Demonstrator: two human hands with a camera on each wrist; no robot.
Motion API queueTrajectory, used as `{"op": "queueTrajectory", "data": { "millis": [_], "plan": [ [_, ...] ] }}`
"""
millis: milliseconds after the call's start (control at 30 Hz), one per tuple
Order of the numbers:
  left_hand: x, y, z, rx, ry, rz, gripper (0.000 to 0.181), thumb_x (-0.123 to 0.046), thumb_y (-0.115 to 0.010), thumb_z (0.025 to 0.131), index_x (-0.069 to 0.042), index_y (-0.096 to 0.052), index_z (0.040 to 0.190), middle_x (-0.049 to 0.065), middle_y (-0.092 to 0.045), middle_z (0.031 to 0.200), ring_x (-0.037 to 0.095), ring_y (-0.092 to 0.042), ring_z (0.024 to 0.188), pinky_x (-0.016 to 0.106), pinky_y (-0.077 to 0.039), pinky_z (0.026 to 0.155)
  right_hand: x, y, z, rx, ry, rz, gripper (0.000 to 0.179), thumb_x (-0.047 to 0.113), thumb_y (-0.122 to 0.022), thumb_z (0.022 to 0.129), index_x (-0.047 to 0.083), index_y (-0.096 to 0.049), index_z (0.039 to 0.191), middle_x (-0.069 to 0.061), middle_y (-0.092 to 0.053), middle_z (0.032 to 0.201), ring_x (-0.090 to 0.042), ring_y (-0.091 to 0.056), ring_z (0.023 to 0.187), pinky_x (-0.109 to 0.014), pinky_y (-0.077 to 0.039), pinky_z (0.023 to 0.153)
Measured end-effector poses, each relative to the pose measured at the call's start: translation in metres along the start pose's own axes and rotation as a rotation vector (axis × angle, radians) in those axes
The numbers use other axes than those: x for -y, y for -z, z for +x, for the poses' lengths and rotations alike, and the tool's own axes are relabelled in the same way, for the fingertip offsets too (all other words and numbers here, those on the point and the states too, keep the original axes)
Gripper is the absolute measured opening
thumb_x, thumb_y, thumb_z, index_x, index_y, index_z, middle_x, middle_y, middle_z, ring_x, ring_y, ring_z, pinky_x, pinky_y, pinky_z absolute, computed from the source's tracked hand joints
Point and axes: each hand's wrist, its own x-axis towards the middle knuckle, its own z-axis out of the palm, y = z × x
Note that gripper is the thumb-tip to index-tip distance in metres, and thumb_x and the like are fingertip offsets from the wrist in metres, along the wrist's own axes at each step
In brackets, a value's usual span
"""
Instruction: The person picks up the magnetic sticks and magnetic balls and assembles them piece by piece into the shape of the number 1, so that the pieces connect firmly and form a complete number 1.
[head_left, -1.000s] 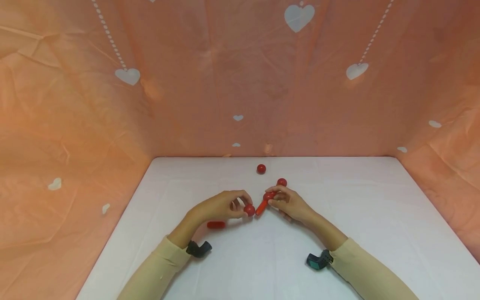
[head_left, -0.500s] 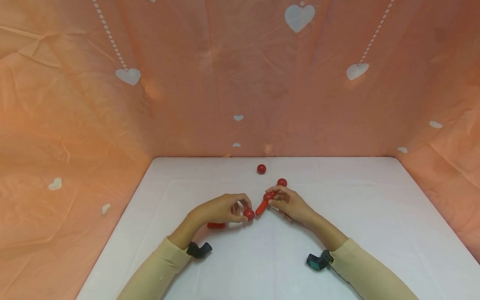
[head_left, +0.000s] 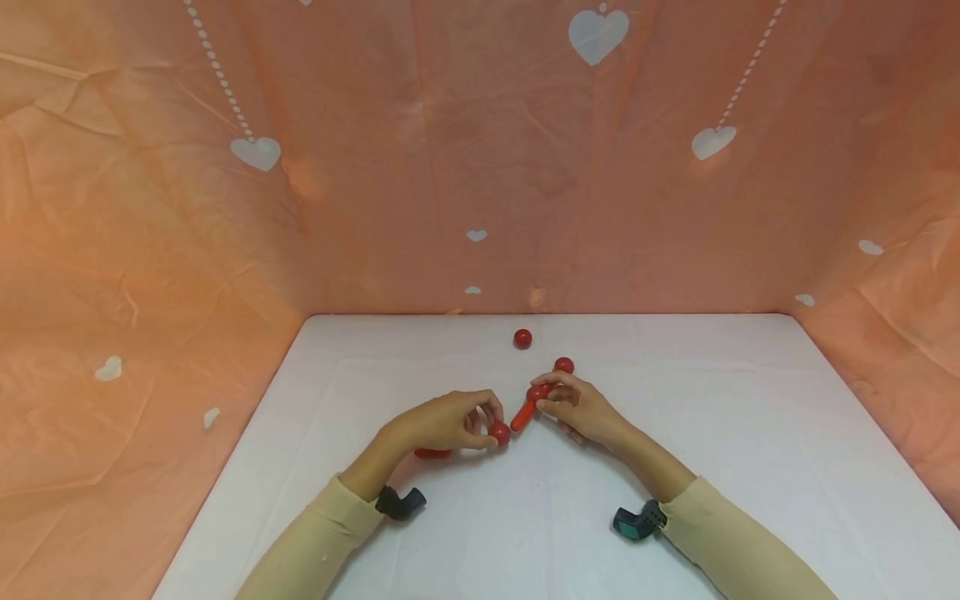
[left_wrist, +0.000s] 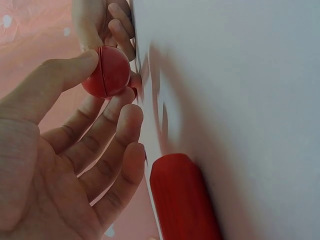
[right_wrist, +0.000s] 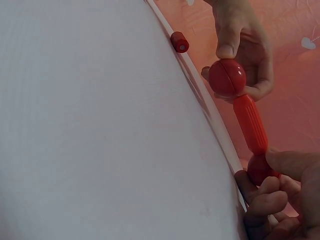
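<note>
In the head view my left hand (head_left: 448,421) pinches a glossy red ball (head_left: 498,433) between thumb and fingertips; the left wrist view shows a seam round this ball (left_wrist: 109,72). My right hand (head_left: 588,410) grips a second red ball (head_left: 536,393) with thumb and fingers. From that ball an orange-red ribbed rod (head_left: 522,415) points toward the left hand's ball. The rod's end lies right by that ball; whether they touch I cannot tell. Another red ball (head_left: 564,365) shows just beyond the right fingers, with a red piece partly hidden between.
A loose red rod (head_left: 432,453) lies on the white table (head_left: 480,533) under the left hand, partly covered by it. Farther back sits a lone red ball (head_left: 522,338). Orange cloth (head_left: 450,167) with hearts hangs behind and at both sides.
My left hand has come slightly toward the table's front with its ball, covering more of the loose rod. The right hand keeps its place on its ball.
</note>
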Motion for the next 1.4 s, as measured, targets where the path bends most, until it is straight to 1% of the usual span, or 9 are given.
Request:
{"op": "queueTrajectory", "data": {
  "millis": [200, 400, 667, 833, 1133, 1400],
  "plan": [
    [-0.0012, -0.0023, 0.0013, -0.007, 0.007, 0.012, 0.029, -0.028, -0.086, 0.093, -0.028, -0.067, 0.115, -0.009, -0.072, 0.109, 0.01, -0.064, 0.085, 0.029, -0.056, 0.077, 0.0, 0.0002, -0.0004, 0.0, 0.003, 0.005, 0.039, 0.024, -0.075, 0.103, 0.015, -0.065, 0.14, -0.014, -0.065, 0.106, -0.015, -0.046, 0.051, -0.022, -0.039, 0.043],
    [-0.0021, -0.0039, 0.0018, -0.011, 0.007, 0.002, 0.029, -0.028, -0.087, 0.093, -0.028, -0.067, 0.115, -0.008, -0.072, 0.108, 0.01, -0.065, 0.084, 0.029, -0.057, 0.077, -0.0007, 0.0004, -0.0002, -0.002, -0.001, -0.001, 0.039, 0.025, -0.075, 0.103, 0.017, -0.065, 0.139, -0.013, -0.066, 0.105, -0.015, -0.046, 0.051, -0.022, -0.039, 0.043],
    [-0.0038, -0.0059, 0.0029, -0.006, 0.014, 0.002, 0.03, -0.029, -0.086, 0.093, -0.029, -0.067, 0.116, -0.01, -0.072, 0.109, 0.009, -0.064, 0.085, 0.028, -0.056, 0.077, -0.0002, -0.0003, 0.0, 0.001, 0.009, 0.009, 0.039, 0.023, -0.074, 0.104, 0.015, -0.064, 0.141, -0.014, -0.066, 0.112, -0.016, -0.047, 0.052, -0.022, -0.04, 0.044],
    [-0.0053, -0.0055, 0.0025, -0.001, 0.013, -0.004, 0.031, -0.029, -0.086, 0.094, -0.028, -0.066, 0.117, -0.008, -0.072, 0.11, 0.01, -0.064, 0.086, 0.029, -0.056, 0.078, -0.0009, -0.0002, 0.0002, -0.003, 0.005, -0.002, 0.039, 0.024, -0.074, 0.103, 0.017, -0.065, 0.14, -0.014, -0.066, 0.11, -0.017, -0.048, 0.052, -0.022, -0.039, 0.044],
    [-0.004, -0.0048, 0.0024, 0.006, 0.012, -0.002, 0.031, -0.029, -0.086, 0.094, -0.028, -0.065, 0.117, -0.009, -0.072, 0.11, 0.009, -0.064, 0.086, 0.028, -0.056, 0.08, -0.0017, 0.0001, 0.0007, -0.007, -0.004, 0.011, 0.039, 0.024, -0.075, 0.103, 0.016, -0.064, 0.14, -0.013, -0.066, 0.108, -0.017, -0.047, 0.052, -0.022, -0.038, 0.043],
    [-0.0029, -0.0025, 0.0008, 0.006, 0.004, -0.021, 0.03, -0.028, -0.086, 0.094, -0.028, -0.066, 0.116, -0.01, -0.073, 0.11, 0.01, -0.065, 0.088, 0.029, -0.056, 0.082, 0.0003, -0.0005, -0.0001, -0.004, 0.0, 0.018, 0.039, 0.022, -0.074, 0.103, 0.015, -0.064, 0.14, -0.013, -0.066, 0.11, -0.017, -0.047, 0.052, -0.022, -0.039, 0.043]
  ]
}}
